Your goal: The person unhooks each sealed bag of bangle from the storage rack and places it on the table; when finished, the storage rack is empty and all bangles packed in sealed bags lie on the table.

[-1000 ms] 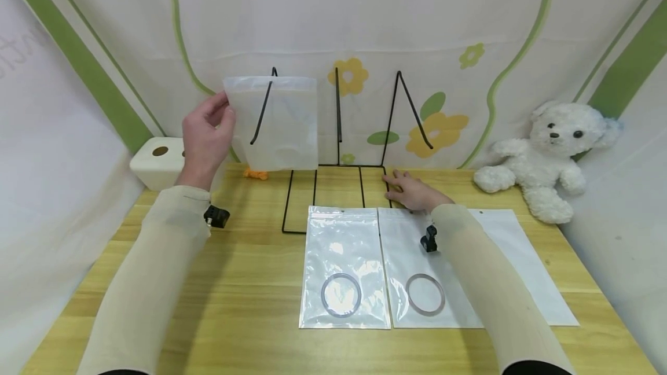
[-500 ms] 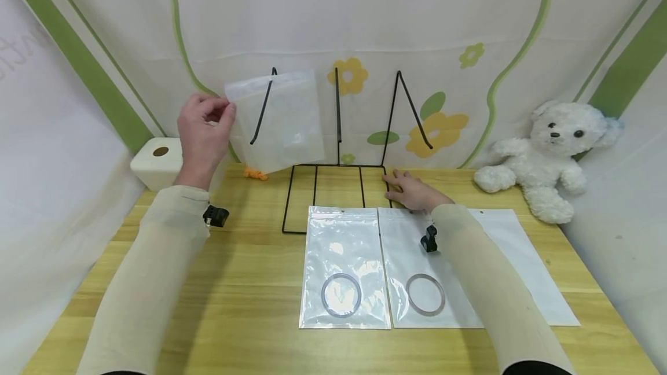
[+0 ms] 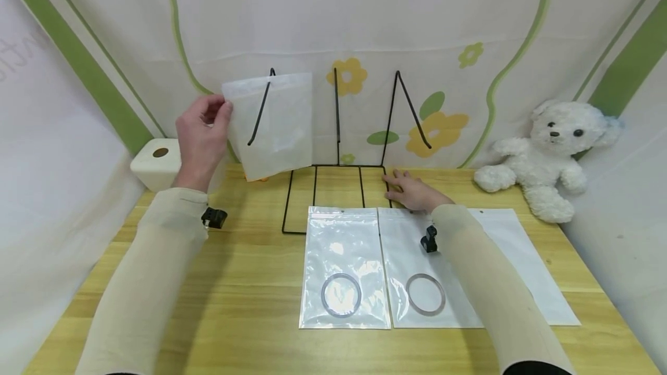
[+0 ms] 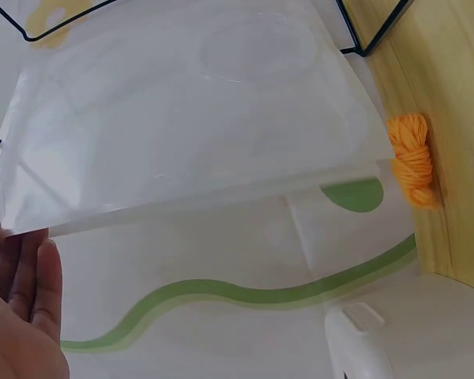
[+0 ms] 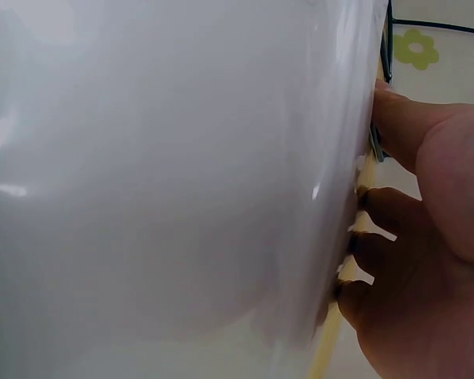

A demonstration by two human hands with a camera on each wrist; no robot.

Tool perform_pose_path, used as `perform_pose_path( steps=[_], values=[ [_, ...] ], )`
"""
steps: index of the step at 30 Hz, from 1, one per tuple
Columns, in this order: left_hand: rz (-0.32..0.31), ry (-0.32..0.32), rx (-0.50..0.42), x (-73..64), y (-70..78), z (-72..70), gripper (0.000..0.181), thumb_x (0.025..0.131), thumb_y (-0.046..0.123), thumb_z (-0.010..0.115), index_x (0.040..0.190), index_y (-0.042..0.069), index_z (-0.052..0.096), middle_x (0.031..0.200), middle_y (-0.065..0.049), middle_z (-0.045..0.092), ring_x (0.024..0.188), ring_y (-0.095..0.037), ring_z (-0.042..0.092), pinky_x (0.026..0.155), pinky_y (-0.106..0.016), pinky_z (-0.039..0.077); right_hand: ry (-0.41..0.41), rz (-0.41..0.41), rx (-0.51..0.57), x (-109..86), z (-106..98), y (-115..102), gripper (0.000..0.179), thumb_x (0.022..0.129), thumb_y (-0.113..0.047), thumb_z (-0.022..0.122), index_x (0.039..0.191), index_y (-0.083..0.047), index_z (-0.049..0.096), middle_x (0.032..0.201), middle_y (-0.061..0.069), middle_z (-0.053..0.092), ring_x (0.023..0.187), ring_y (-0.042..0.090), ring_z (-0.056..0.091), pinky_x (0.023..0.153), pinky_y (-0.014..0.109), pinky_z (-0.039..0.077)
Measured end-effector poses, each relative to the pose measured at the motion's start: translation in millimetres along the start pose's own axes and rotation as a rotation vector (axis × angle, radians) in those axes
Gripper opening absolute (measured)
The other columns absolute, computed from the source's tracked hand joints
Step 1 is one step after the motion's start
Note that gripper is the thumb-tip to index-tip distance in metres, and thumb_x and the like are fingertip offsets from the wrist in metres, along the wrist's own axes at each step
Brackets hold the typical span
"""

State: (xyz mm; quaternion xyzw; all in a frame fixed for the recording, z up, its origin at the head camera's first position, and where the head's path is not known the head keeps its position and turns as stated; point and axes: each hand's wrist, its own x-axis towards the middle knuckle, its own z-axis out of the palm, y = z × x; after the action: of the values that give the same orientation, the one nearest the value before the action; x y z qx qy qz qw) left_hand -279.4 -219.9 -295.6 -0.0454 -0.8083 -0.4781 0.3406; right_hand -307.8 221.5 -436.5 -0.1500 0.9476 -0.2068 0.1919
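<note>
My left hand (image 3: 202,132) pinches the left edge of a translucent white zip bag (image 3: 292,126), near its top corner. The bag hangs from the left prong of a black wire rack (image 3: 359,165); its lower edge slants slightly. In the left wrist view, the fingers (image 4: 47,288) hold the bag's edge, and a faint round shape shows within the bag. My right hand (image 3: 415,192) rests with spread fingers at the right side of the rack's base. In the right wrist view, a glossy bag (image 5: 174,174) partly covers the fingertips.
Flat bags, one with a round window (image 3: 341,247) and another beside it (image 3: 401,242), lie in front of the rack. A teddy bear (image 3: 553,149) sits right. A white tissue box (image 3: 156,171) stands left. Orange yarn (image 4: 411,162) lies behind the hanging bag.
The hanging bag has swung to the left and tilted, its lower left corner dropping over the orange yarn. My left hand shifted slightly left with it. The right hand has stayed put.
</note>
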Motion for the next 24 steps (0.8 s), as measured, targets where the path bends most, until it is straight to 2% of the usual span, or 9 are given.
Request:
perform_pose_path(
  steps=[3, 7, 15, 19, 24],
  values=[
    [0.024, 0.023, -0.023, 0.0, 1.1, 0.4, 0.028, 0.108, 0.021, 0.07, 0.12, -0.003, 0.077, 0.106, -0.01, 0.075, 0.083, 0.005, 0.06, 0.079, -0.013, 0.049, 0.0, 0.006, -0.001, 0.2, 0.9, 0.7, 0.065, 0.116, -0.037, 0.05, 0.174, -0.017, 0.025, 0.181, 0.024, 0.001, 0.166, 0.052, -0.003, 0.129, 0.077, 0.003],
    [0.053, 0.046, -0.073, 1.7, 2.3, 1.4, 0.027, 0.106, 0.018, 0.072, 0.119, -0.005, 0.077, 0.099, 0.004, 0.07, 0.079, 0.004, 0.061, 0.077, -0.014, 0.051, 0.003, 0.006, -0.004, 0.4, 1.3, 1.9, 0.065, 0.116, -0.037, 0.049, 0.174, -0.017, 0.024, 0.181, 0.024, 0.001, 0.166, 0.051, -0.003, 0.13, 0.076, 0.003],
    [0.049, 0.068, -0.116, 2.2, 3.4, 0.9, 0.023, 0.104, 0.016, 0.074, 0.113, -0.005, 0.08, 0.088, 0.023, 0.067, 0.075, 0.003, 0.063, 0.073, -0.014, 0.051, 0.006, 0.003, -0.012, 0.7, 0.6, 1.8, 0.065, 0.116, -0.036, 0.05, 0.173, -0.016, 0.025, 0.181, 0.025, 0.002, 0.166, 0.052, -0.002, 0.13, 0.075, 0.003],
    [0.032, 0.075, -0.165, 1.5, 2.6, -0.2, 0.021, 0.103, 0.013, 0.075, 0.111, -0.006, 0.08, 0.085, 0.025, 0.069, 0.074, 0.002, 0.065, 0.071, -0.014, 0.053, 0.004, -0.006, -0.005, 0.7, 0.2, 1.7, 0.065, 0.116, -0.035, 0.05, 0.173, -0.015, 0.026, 0.18, 0.026, 0.002, 0.166, 0.052, -0.002, 0.13, 0.075, 0.003],
    [-0.007, 0.062, -0.218, -0.9, 2.0, -2.0, 0.02, 0.103, 0.012, 0.074, 0.111, -0.006, 0.08, 0.085, 0.02, 0.071, 0.073, 0.0, 0.067, 0.07, -0.014, 0.055, 0.005, -0.006, -0.011, 0.3, 0.2, 2.1, 0.066, 0.116, -0.036, 0.05, 0.173, -0.016, 0.025, 0.181, 0.025, 0.002, 0.166, 0.052, -0.002, 0.13, 0.075, 0.004]
  ],
)
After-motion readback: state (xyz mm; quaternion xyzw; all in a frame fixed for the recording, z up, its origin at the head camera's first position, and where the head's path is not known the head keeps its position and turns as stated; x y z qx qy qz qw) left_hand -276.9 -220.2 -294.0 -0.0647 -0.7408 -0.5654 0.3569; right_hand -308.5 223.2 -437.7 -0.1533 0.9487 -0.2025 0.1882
